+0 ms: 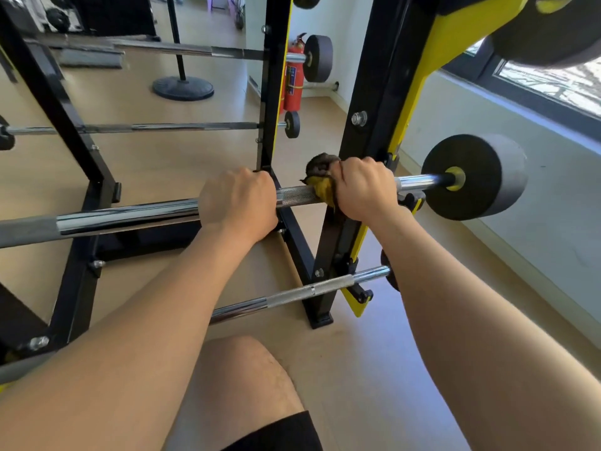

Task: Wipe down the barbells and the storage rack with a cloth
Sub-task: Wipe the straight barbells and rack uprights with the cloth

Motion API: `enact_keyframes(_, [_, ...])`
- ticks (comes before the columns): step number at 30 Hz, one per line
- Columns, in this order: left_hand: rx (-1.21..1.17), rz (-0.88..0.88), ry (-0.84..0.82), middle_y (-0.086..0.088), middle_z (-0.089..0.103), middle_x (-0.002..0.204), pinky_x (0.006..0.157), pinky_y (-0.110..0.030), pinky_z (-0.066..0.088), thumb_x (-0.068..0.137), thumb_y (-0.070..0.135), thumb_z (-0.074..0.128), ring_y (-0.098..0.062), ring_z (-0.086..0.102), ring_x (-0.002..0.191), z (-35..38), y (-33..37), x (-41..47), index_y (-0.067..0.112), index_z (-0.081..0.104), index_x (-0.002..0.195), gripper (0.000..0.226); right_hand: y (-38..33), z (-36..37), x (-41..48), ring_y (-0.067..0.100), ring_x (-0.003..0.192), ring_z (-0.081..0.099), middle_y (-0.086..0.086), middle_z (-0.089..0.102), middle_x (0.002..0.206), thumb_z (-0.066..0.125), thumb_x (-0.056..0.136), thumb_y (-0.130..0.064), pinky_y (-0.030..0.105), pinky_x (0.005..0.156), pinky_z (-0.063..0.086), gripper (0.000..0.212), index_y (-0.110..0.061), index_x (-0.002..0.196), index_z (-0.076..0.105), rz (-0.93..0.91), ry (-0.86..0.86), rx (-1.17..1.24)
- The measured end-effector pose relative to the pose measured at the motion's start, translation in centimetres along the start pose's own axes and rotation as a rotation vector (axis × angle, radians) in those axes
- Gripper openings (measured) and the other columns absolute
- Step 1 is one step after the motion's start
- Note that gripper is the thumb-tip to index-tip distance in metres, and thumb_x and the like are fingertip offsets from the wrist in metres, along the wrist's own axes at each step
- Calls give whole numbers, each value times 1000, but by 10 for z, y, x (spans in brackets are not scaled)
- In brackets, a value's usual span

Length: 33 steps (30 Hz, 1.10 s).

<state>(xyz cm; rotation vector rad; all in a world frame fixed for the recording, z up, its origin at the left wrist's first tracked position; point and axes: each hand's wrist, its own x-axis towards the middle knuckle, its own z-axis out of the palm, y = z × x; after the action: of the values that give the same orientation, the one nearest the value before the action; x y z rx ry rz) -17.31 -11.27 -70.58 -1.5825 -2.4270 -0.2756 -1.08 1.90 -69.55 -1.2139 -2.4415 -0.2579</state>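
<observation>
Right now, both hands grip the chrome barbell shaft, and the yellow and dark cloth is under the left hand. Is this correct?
Not quite. The head view shows the yellow and dark cloth under the right hand, not the left hand, which grips the bare chrome barbell shaft. Both hands do grip the shaft.

A gym: racked barbells (130, 213), weight plates (471, 177).

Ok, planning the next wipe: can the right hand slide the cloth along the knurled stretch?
Probably yes: the right hand grips the cloth round the barbell; the knurled stretch lies bare up to the left hand.
</observation>
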Motion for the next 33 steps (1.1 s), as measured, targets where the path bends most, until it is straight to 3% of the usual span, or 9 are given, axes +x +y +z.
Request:
enact_keyframes(5, [26, 17, -49, -3, 33, 58, 60, -37, 55, 73, 35, 81, -29, 50, 59, 5, 0, 7, 24, 26, 61, 58, -25, 0, -5, 21, 68, 53, -5, 51, 69, 36, 107, -33, 35, 65, 38, 37, -18, 76, 49, 183, 32, 25])
enact_keyframes(8, [27, 26, -54, -3, 30, 57, 62, -42, 57, 71, 32, 79, -32, 53, 61, 11, -2, 7, 24, 21, 61, 59, -51, 21, -44, 32, 117, 59, 7, 70, 112, 41, 108, -23, 47, 109, 43, 28, -11, 106, 67, 304, 315, 301])
enact_keyframes(10, [29, 21, -85, -4, 28, 58, 63, -42, 56, 72, 30, 78, -33, 54, 63, 10, 0, 7, 22, 23, 62, 57, -76, 20, -64, 28, 156, 24, 10, 42, 162, 44, 108, -11, 42, 129, 18, 41, -12, 147, 55, 470, 318, 540])
enact_keyframes(12, [41, 22, -99, -5, 30, 58, 64, -41, 56, 73, 29, 75, -34, 54, 64, 5, 2, 7, 19, 34, 61, 44, -97, 6, -73, 25, 160, 5, 8, 5, 174, 45, 107, -6, 31, 127, 11, 59, -14, 163, 29, 613, 254, 746])
enact_keyframes(15, [23, -2, -86, -8, 35, 60, 65, -36, 49, 82, 35, 71, -35, 54, 68, -8, 5, 2, 15, 49, 67, 33, -117, -18, -49, 39, 158, -7, 25, -22, 168, 41, 110, -10, 27, 127, 8, 72, 7, 160, -9, 762, 180, 1091])
enact_keyframes(18, [47, 8, -40, -9, 57, 76, 65, -35, 39, 89, 28, 64, -39, 64, 82, -14, 5, -4, 15, 67, 87, 14, -114, -25, -9, 44, 155, -2, 35, -14, 164, 47, 109, -19, 35, 126, 22, 87, 13, 154, -21, 1188, 223, 1415])
enact_keyframes(23, [95, 11, -32, -5, 53, 72, 63, -35, 39, 88, 30, 66, -33, 56, 73, -16, 3, -4, 19, 68, 95, 13, -60, -16, 27, 36, 121, 57, 23, 55, 134, 62, 100, -12, 41, 100, 53, 49, 1, 143, 41, 1524, 263, 1585])
enact_keyframes(24, [101, 10, -33, -4, 49, 70, 62, -35, 39, 88, 32, 66, -30, 51, 70, -16, 3, -4, 20, 68, 94, 14, -54, -11, 26, 35, 117, 58, 18, 58, 127, 62, 101, -17, 42, 98, 53, 38, -5, 135, 50, 1483, 185, 1364])
enact_keyframes(33, [87, 79, -98, -6, 67, 92, 65, -34, 41, 82, 34, 72, -29, 55, 75, -20, -1, 2, 23, 69, 105, 26, -66, -4, -17, 23, 87, 65, 2, 66, 94, 31, 103, -69, 44, 89, 59, 62, -13, 106, 59, 1447, 282, 1488])
